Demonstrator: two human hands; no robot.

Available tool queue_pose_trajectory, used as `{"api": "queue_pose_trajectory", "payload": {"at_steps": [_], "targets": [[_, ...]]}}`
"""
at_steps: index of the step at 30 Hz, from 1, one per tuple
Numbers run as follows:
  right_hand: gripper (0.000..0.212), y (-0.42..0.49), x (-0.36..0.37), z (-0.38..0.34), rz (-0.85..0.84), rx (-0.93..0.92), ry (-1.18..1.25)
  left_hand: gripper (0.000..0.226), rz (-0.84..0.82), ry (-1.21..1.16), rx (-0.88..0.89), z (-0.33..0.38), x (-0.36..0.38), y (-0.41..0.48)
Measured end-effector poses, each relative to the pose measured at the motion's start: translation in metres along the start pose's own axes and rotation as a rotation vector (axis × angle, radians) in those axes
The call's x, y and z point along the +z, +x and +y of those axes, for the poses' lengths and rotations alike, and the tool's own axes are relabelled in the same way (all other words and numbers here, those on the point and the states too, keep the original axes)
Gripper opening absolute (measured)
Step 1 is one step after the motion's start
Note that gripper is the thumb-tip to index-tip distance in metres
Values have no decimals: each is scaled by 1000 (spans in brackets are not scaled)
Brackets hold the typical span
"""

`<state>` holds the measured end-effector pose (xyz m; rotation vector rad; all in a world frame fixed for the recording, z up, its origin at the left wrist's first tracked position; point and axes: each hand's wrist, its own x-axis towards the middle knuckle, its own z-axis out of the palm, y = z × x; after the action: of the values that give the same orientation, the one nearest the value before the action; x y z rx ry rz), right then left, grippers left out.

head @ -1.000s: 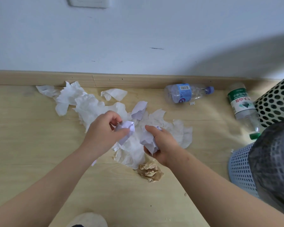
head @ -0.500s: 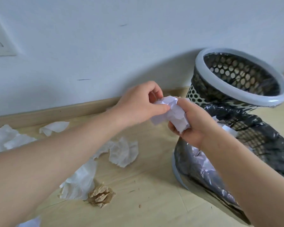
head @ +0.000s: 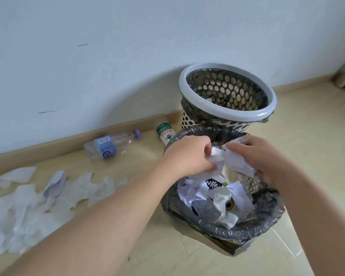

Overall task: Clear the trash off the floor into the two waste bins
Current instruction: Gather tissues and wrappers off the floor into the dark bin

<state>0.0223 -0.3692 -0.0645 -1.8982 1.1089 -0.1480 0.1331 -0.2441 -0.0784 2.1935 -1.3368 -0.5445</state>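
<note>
Both the left hand (head: 187, 156) and right hand (head: 261, 156) are curled around the crumpled paper (head: 234, 162) held between them, right above the bin (head: 239, 235), so loosening all fingers at once should drop it straight below, clear of the rim.

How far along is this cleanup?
Partly done. The near bin already holds paper scraps and wrappers. In hand: the left hand and right hand grip crumpled paper just above that bin. Left to do: torn tissues lie scattered on the floor, and a blue-labelled bottle and a green-labelled bottle lie by the baseboard.
</note>
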Motion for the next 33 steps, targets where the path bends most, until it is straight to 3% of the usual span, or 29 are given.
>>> {"api": "queue_pose_trajectory", "payload": {"at_steps": [7, 16, 23, 27, 30, 33], "targets": [[22, -1, -9, 2, -113, -110, -340, 43, -215, 83, 44, 11, 13, 1], [14, -10, 39, -45, -56, -306, -117, 26, 17, 171, -31, -24, -46, -18], [10, -23, 152, -99, -230, -414, -35, 22, 77, 99, -273, -111, -96, -73], [19, -26, 232, -104, -403, -345, -56, 18, 119, 99, -428, -176, -99, -107], [11, -25, 275, -91, -470, -282, -164, 19, 127, 127, -560, -229, -92, -136], [18, -26, 307, -79, -508, -201, -220, 25, 166, 129, -678, -275, -83, -164]]}}
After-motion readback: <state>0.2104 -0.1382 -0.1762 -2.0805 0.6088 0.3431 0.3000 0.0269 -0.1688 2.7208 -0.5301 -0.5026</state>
